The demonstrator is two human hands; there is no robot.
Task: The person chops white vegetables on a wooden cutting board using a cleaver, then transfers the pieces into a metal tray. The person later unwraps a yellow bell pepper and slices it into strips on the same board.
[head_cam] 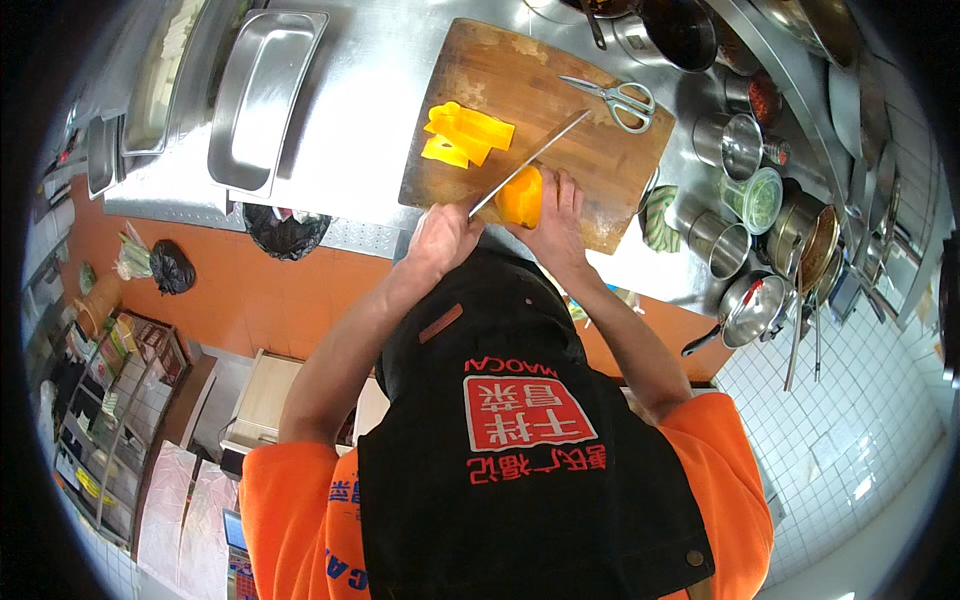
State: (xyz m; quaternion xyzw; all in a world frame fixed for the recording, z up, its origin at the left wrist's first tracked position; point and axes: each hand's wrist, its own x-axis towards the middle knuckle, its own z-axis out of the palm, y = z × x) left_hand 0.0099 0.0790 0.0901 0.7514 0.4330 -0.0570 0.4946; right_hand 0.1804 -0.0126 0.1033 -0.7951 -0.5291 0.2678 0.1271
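My left hand (441, 234) grips the handle of a kitchen knife (531, 161), its long blade slanting up and to the right over the cutting board. Beside the blade, my right hand (556, 217) holds a chunk of bright orange-yellow squash (520, 196), fingers over its far side and thumb on the near side. Several flat cut pieces of the same squash (469, 133) lie overlapping on the left part of the wooden cutting board (517, 82). Kitchen scissors (622, 103) with pale handles rest at the board's right, blades pointing left. Whether the knife touches the chunk is hard to tell.
A steel food pan (262, 97) stands left on the steel counter (360, 97). Steel pots (727, 146), a clear tub of greens (752, 201) and a frying pan (752, 307) crowd the right side. A striped cloth (661, 219) lies beside the board. A black bag (285, 231) hangs at the counter's front edge.
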